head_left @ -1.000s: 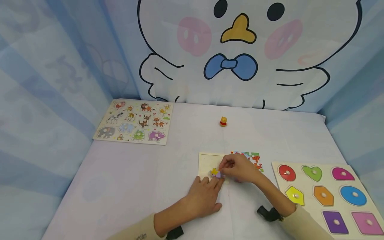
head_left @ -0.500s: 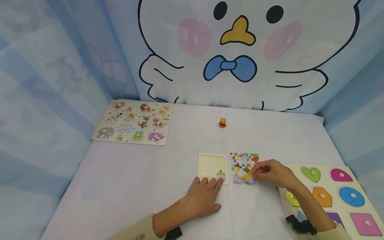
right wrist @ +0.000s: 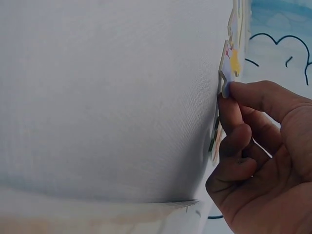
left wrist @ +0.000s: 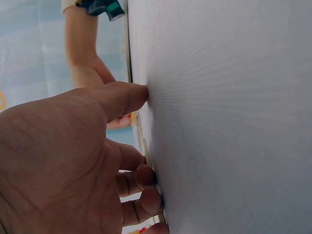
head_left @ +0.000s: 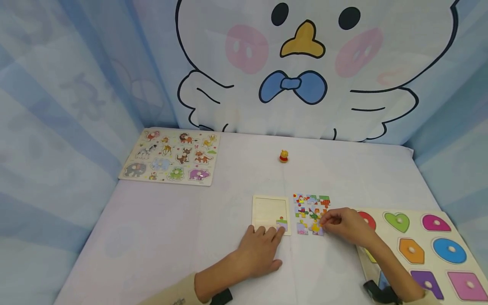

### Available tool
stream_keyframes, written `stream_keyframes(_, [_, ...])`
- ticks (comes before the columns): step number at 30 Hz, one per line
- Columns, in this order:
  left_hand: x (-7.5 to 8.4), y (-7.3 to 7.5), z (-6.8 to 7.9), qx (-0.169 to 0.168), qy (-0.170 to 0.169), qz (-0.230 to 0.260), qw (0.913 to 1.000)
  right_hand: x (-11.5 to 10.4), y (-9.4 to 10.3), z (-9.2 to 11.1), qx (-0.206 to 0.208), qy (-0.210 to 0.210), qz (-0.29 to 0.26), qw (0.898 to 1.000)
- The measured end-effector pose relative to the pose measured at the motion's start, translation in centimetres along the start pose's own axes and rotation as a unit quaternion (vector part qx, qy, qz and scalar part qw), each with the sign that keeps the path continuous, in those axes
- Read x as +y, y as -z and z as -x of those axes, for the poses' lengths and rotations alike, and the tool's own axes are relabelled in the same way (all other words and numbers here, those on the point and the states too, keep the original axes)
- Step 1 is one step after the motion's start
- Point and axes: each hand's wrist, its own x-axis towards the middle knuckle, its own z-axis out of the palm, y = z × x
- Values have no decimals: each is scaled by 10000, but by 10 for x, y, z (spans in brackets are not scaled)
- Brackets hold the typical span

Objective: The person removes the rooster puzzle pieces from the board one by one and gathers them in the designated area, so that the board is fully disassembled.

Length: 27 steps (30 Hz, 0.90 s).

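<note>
A shallow wooden puzzle tray (head_left: 267, 208) lies mid-table, a green and lilac jigsaw piece (head_left: 281, 224) in its lower right corner. My left hand (head_left: 259, 252) rests along the tray's near edge, its index fingertip at that piece. In the left wrist view, the thumb of the left hand (left wrist: 63, 151) touches the tablecloth. To the tray's right, several colourful jigsaw pieces (head_left: 301, 212) lie in rows. At the near right of these, my right hand (head_left: 345, 224) pinches a yellow and lilac jigsaw piece (right wrist: 229, 68) between thumb and index finger, low over the cloth.
A peg board of coloured shapes (head_left: 390, 250) lies at the right, partly under the right forearm. An animal peg puzzle (head_left: 171, 163) sits at the back left. A small yellow and red bear figure (head_left: 284, 156) stands behind the tray. Printed curtains (head_left: 293, 116) enclose the table.
My right hand has moved from over the tray to the right, bringing the yellow and lilac jigsaw piece to the loose pieces. The left hand has stayed at the tray.
</note>
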Motion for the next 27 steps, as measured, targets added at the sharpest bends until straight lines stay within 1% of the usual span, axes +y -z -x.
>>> stream_keyframes(7, [0,0,0,-36,1,-12,10000,-4,-5,2,212,52,359,9991])
stream_keyframes(14, [0,-2,-2,-124,-5,18,9999,-9,-8,3,292,-14,420,9987])
stream_keyframes(27, [0,-2,-3,-125,3,-41,9999,-11,-9,2,353,1,585,9977])
